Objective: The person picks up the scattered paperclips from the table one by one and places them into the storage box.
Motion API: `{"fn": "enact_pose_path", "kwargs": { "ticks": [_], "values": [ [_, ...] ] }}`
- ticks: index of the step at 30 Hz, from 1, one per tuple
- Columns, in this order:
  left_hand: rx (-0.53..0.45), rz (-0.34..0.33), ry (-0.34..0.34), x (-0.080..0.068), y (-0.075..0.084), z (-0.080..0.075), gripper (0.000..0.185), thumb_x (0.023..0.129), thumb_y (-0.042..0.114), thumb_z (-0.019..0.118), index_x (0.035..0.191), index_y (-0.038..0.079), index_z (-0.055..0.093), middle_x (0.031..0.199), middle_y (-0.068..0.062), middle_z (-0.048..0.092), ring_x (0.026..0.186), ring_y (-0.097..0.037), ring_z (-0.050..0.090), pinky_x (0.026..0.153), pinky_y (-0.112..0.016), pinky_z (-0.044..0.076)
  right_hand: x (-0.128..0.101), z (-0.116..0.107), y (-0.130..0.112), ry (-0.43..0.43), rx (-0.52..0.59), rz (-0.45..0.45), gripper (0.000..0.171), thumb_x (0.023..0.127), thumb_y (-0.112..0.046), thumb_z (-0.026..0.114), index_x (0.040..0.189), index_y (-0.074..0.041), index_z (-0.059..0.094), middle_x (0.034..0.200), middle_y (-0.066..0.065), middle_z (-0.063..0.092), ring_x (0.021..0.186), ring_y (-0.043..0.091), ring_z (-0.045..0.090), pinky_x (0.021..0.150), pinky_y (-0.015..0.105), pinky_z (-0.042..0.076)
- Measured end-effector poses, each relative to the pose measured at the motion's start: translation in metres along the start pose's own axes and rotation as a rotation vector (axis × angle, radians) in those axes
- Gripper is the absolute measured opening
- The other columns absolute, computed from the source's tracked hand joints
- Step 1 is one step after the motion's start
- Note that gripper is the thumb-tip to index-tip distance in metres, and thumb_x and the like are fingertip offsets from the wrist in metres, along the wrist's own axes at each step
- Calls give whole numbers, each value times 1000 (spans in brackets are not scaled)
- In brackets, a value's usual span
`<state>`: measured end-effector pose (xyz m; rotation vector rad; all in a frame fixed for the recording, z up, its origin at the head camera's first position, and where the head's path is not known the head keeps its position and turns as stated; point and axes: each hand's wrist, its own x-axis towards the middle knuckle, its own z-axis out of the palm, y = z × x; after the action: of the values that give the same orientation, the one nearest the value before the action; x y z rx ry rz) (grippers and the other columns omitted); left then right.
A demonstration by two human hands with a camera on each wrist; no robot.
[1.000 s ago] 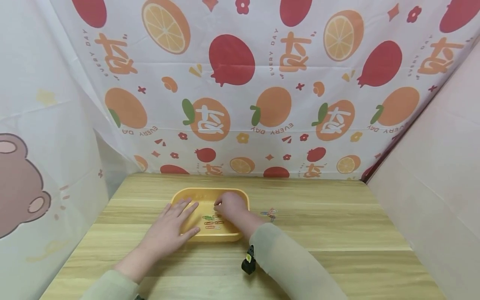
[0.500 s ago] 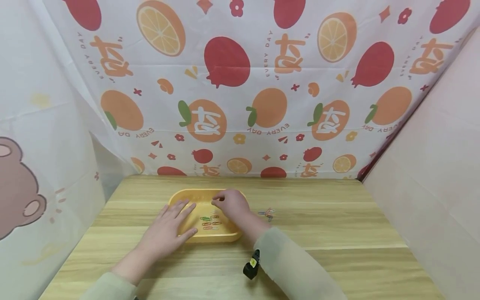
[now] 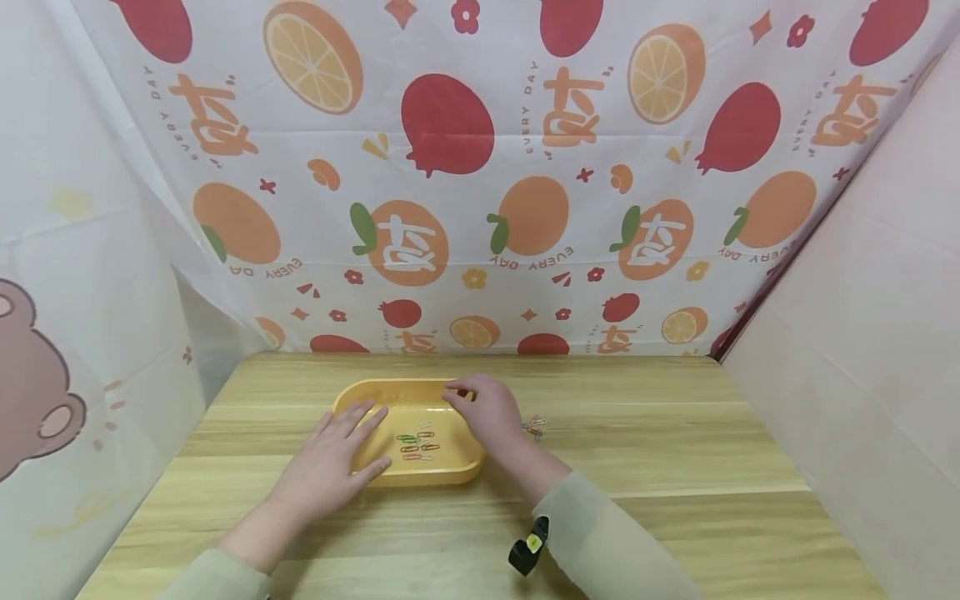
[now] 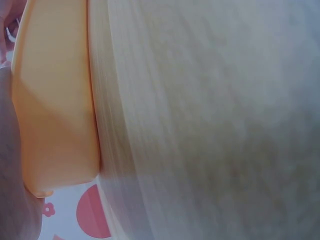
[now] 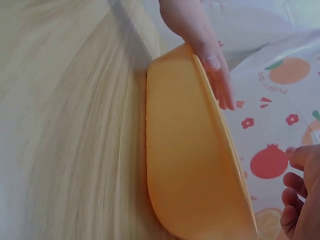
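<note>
Over the yellow tray (image 3: 420,478), 9 o'clock side: left hand (image 3: 333,457), relaxed, fingers straight and spread across the rim, thumb reaching in over the near side.
Right hand (image 3: 489,412): above the tray rim at 2 o'clock, fingers curled, thumb and forefinger tips close, pointing to 10 o'clock; cannot tell if a clip sits between them.
Green clips (image 3: 407,438): flat on tray floor, at 8 o'clock from the right hand, 2 o'clock from the left thumb tip.
Red and orange clips (image 3: 430,447): same cluster, just beside the green, at 8 o'clock from the right hand, apart from it; a few whitish ones at its near and far ends.
Loose clips (image 3: 535,427): small mixed heap, blue, red and white, on the wooden table (image 3: 675,442), outside the tray at 3 o'clock, just beyond the right wrist.
Black band (image 3: 528,546): at the right sleeve (image 3: 607,533) cuff, 7 o'clock edge, yellow mark on it.
Fruit-print cloth (image 3: 447,125): hangs behind table, 12 o'clock.
Bear-print curtain (image 3: 33,375): 9 o'clock, past the table edge.
</note>
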<state>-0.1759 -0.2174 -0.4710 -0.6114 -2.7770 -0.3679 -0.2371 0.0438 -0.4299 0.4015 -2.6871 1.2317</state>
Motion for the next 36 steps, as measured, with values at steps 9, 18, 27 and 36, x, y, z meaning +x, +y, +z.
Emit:
{"fn": "enact_pose_path", "kwargs": {
  "ticks": [9,18,27,36],
  "values": [
    [6,-8,-15,0,-2,2,76,93,61,56,153,18,39,156,-13,37,145,-36,28,122,-51,5,-13,-22,27,24,54,76,22,92,-30,72,109,-18,78,89,-10,66,79,11,56,68,27,50],
    [6,-6,-18,0,-2,2,74,94,58,57,154,18,38,157,-14,36,145,-37,29,122,-51,5,-32,-39,73,55,21,57,21,89,-24,75,107,-13,78,86,-7,65,74,11,55,66,27,50],
    [-2,14,15,2,1,2,73,94,57,59,153,17,40,155,-15,39,143,-38,31,122,-50,5,-56,-70,117,46,-83,159,21,91,-28,73,108,-17,78,86,-8,64,75,10,55,64,27,49],
    [10,-1,-13,2,-3,4,75,93,56,61,153,18,39,156,-14,37,145,-37,29,122,-49,3,-65,-86,127,42,-98,188,19,91,-23,73,108,-15,78,88,-6,66,77,11,56,69,30,51]
  ]
}}
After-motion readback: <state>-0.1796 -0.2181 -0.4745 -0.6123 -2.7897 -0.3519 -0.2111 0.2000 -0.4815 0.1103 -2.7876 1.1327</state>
